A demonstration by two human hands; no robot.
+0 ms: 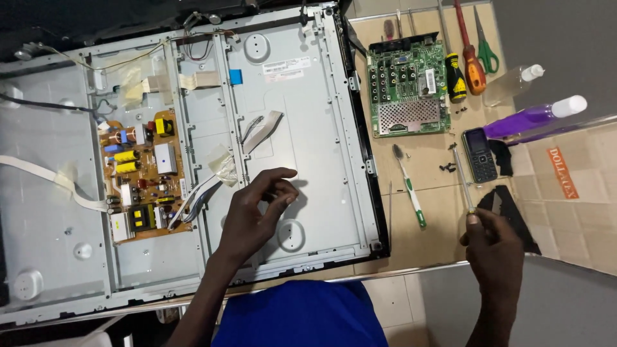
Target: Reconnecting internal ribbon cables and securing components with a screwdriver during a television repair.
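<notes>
A thin screwdriver (464,183) is gripped in the right hand (493,247), fingers closed round its handle and the shaft pointing up and away over the worktop (430,247), just right of the opened TV. The left hand (257,215) is held over the bare metal back panel (302,128) of the TV, fingers curled with thumb and fingertips pinched together; whatever tiny bit is pinched there can't be made out.

On the panel, an orange power board (144,177) is mounted to the left, with a grey ribbon cable (260,132) lying loose near the middle.

Off to the right, a green circuit board (408,87) is laid flat on the worktop, and a toothbrush (409,186) with a green and white handle is lying just below it. A small dark phone (479,154) is parked beside a purple bottle (533,117), a few black screws (448,168) are scattered near it, and more screwdrivers plus green scissors (485,42) are lined up at the far edge.
</notes>
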